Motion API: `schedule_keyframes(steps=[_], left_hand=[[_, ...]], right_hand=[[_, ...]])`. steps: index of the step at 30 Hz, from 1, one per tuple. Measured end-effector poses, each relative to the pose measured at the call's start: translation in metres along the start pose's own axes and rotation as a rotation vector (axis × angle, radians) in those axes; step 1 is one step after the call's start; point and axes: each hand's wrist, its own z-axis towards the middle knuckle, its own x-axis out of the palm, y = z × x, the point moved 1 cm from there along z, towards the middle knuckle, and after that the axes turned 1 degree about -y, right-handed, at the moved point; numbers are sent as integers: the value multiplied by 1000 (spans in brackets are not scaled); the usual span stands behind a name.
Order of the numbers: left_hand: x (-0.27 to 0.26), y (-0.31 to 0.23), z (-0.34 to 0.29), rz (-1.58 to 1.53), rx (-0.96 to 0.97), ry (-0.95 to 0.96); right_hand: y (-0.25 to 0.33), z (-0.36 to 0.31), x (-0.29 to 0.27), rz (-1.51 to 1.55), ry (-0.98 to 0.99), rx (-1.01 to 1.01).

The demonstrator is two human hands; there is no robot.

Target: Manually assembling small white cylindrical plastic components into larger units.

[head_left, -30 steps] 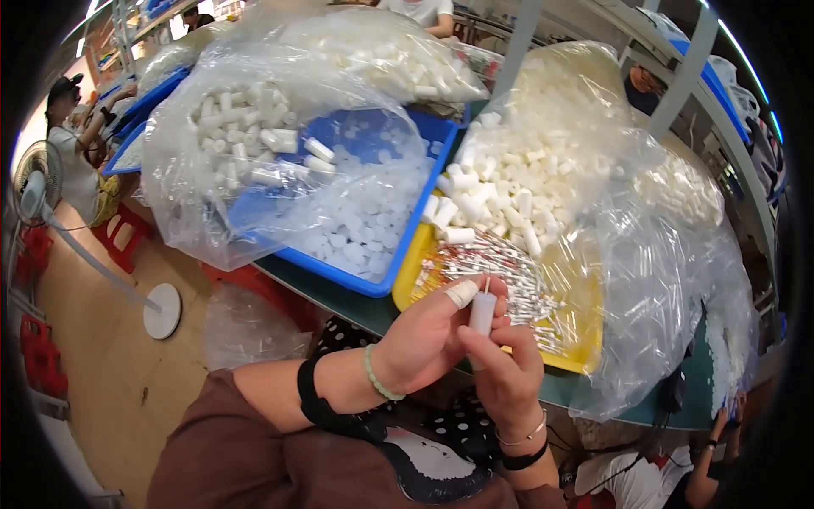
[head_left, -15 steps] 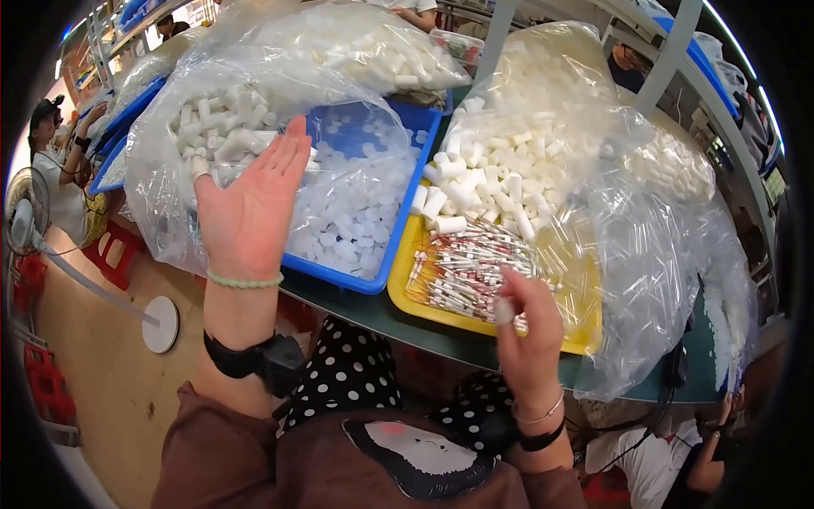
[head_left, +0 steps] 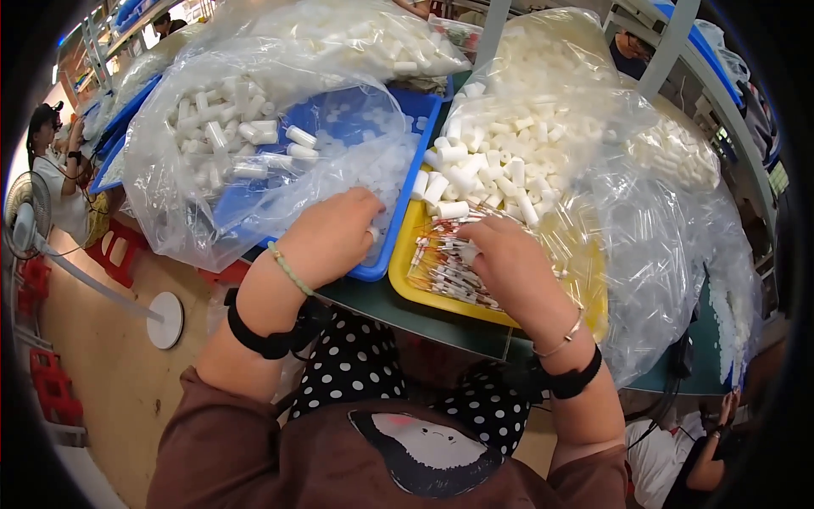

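Note:
My left hand (head_left: 335, 233) reaches down into a blue tray (head_left: 384, 261) of small translucent white caps (head_left: 360, 174). Its fingers are curled closed among the caps, and what they hold is hidden. Over a yellow tray (head_left: 410, 288) my right hand (head_left: 513, 263) is bent with fingers and thumb drawn together at a pile of thin red-and-white sticks (head_left: 449, 276). Whatever is in its pinch cannot be made out; a whitish covering shows at the thumb.
Clear plastic bags (head_left: 212, 161) of white foam-like cylinders lie over the blue tray's left side. Another heap of cylinders (head_left: 500, 161) spills toward the yellow tray. Crumpled clear plastic (head_left: 644, 263) lies right. A fan (head_left: 25, 216) stands left, near a person (head_left: 64, 178).
My left hand has turned from an open raised palm and come down among the caps. My right hand has moved up and left over the sticks, its fingers now bent downward.

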Motion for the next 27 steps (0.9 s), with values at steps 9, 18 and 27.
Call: schedule_keyframes(steps=[9, 18, 27], left_hand=[[-8, 9, 14, -24, 46, 55], [-18, -26, -5, -1221, -54, -38], [27, -78, -14, -1881, -139, 211]], right_hand=[[-7, 13, 23, -115, 63, -155], [5, 4, -16, 234, -189, 10], [36, -51, -10, 427, -446, 84]])
